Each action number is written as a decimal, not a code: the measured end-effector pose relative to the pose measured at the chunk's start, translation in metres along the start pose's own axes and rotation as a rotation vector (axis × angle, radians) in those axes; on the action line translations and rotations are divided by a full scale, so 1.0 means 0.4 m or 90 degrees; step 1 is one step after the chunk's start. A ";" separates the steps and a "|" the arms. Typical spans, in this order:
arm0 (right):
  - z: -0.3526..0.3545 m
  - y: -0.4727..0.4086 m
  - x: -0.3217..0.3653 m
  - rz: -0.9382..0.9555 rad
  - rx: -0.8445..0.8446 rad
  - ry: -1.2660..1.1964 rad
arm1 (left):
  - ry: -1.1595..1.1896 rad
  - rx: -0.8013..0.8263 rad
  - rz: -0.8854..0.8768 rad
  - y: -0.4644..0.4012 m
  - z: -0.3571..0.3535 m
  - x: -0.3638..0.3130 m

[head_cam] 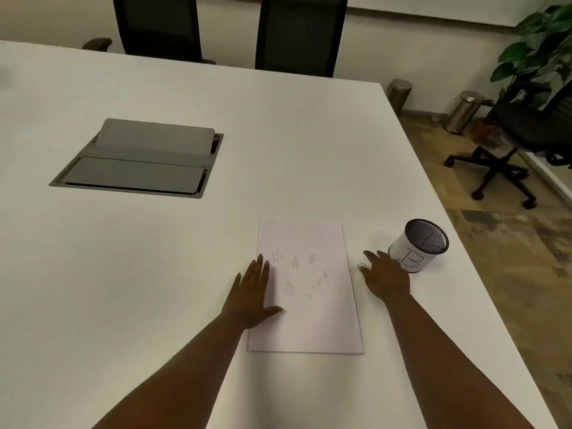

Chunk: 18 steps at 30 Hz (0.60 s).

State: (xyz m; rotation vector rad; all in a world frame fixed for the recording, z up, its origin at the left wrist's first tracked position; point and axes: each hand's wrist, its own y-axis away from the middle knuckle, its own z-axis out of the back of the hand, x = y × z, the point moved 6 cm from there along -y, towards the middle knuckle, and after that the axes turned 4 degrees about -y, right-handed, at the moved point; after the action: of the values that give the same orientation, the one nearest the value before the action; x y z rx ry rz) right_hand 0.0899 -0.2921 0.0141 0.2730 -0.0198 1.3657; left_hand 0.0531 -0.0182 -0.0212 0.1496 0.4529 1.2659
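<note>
A white sheet of paper [315, 305] lies flat on the white table [154, 274], with several pencilled stars and the word "STARS" on it. My left hand [252, 292] lies flat on the sheet's left edge, fingers straight and thumb spread onto the paper. My right hand [387, 278] rests on the table just right of the sheet, fingers over a small white object [361, 267] that may be an eraser. Whether the fingers hold it I cannot tell. A mesh pen cup [419, 246] with a white label marked "B" stands right beside that hand.
A grey cable hatch [139, 159] is set into the table at the far left. Two black chairs [297, 32] stand behind the far edge. The table's right edge runs close to the cup. Beyond it are an office chair [507, 156], two small bins [464, 111] and a plant [538, 48].
</note>
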 end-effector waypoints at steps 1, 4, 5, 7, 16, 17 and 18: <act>-0.005 0.001 -0.004 -0.024 0.012 -0.012 | -0.003 0.006 -0.005 -0.008 -0.009 -0.002; -0.049 -0.010 -0.023 -0.039 0.017 -0.036 | -0.005 0.033 -0.015 -0.027 -0.020 -0.012; -0.059 -0.014 -0.021 -0.038 0.014 -0.024 | -0.001 0.034 -0.018 -0.035 -0.025 -0.013; -0.063 -0.018 -0.018 -0.055 -0.025 -0.045 | 0.005 0.036 -0.016 -0.047 -0.031 -0.014; -0.045 -0.015 0.006 -0.112 -0.186 -0.435 | -0.006 0.062 -0.021 -0.064 -0.070 -0.014; -0.047 -0.009 0.034 -0.085 -0.186 -0.469 | -0.005 0.065 -0.020 -0.067 -0.070 -0.013; -0.052 0.001 0.068 -0.049 -0.173 -0.504 | -0.005 0.062 -0.020 -0.070 -0.071 -0.013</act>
State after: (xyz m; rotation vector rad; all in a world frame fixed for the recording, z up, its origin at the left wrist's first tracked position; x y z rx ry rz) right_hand 0.0923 -0.2615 -0.0014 0.5615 -0.8366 1.0897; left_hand 0.0651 -0.0355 -0.0555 0.2294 0.5089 1.2130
